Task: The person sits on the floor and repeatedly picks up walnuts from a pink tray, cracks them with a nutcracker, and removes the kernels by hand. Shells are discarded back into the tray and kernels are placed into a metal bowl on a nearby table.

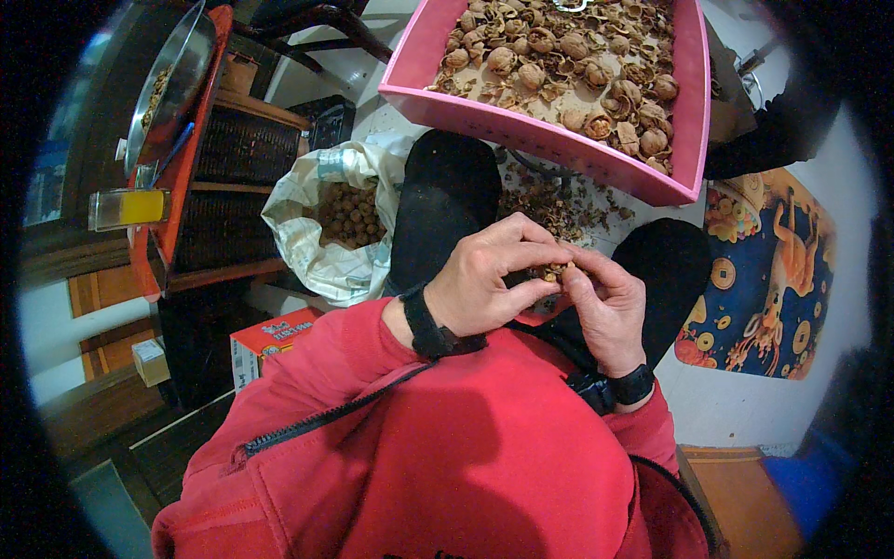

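My left hand and my right hand meet above my lap, fingertips pinching a small walnut piece between them. Fingers cover part of the piece, so whether it is kernel or shell is hard to make out. Beyond my knees stands a pink box holding walnuts, some cracked, with broken shells among them. To the left of my left knee sits an open white sack with whole walnuts inside.
Shell fragments litter the floor between my legs. On the left, a red tabletop carries a metal bowl and a glass of yellow liquid. A red carton stands by my left elbow; a patterned mat lies right.
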{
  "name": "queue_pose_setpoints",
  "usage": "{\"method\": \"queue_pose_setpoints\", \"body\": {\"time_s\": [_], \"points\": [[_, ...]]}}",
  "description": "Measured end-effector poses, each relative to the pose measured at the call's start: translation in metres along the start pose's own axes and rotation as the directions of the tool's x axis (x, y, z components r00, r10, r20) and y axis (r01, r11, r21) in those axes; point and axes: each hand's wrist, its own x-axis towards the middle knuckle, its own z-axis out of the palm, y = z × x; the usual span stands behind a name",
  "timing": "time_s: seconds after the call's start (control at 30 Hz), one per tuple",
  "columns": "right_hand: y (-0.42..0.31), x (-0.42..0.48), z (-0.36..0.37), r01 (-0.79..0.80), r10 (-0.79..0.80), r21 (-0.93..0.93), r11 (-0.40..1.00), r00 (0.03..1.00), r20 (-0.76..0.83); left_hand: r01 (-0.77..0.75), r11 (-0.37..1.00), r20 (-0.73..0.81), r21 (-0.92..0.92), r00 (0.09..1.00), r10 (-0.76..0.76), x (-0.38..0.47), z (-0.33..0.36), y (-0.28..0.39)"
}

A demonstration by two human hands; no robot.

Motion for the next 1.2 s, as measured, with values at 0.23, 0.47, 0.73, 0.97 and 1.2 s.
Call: {"method": "queue_pose_setpoints", "body": {"time_s": [0.23,0.47,0.73,0.97,1.2], "points": [[0.002,0.001,0.0,-0.08,0.075,0.215,0.973,0.997,0.03,0.097,0.974,0.024,-0.203,0.995,-0.094,0.0,-0.003,-0.008],[0.003,0.002,-0.001,-0.146,0.123,0.41,0.9,0.989,0.082,0.409,0.665,0.174,-0.625,0.903,-0.392,-0.004,-0.004,-0.009],[0.005,0.006,-0.003,0.091,-0.091,-0.007,0.996,0.996,-0.006,0.477,0.444,0.215,-0.758,0.826,-0.521,-0.004,-0.001,-0.015],[0.003,0.003,0.006,0.103,-0.102,0.047,0.994,0.995,-0.018,0.432,0.4,0.249,-0.808,0.866,-0.433,-0.007,0.003,-0.016],[0.003,0.004,0.006,0.205,-0.208,-0.074,0.976,0.978,-0.026,0.524,0.464,0.278,-0.714,0.821,-0.5,-0.003,0.001,-0.012]]}}
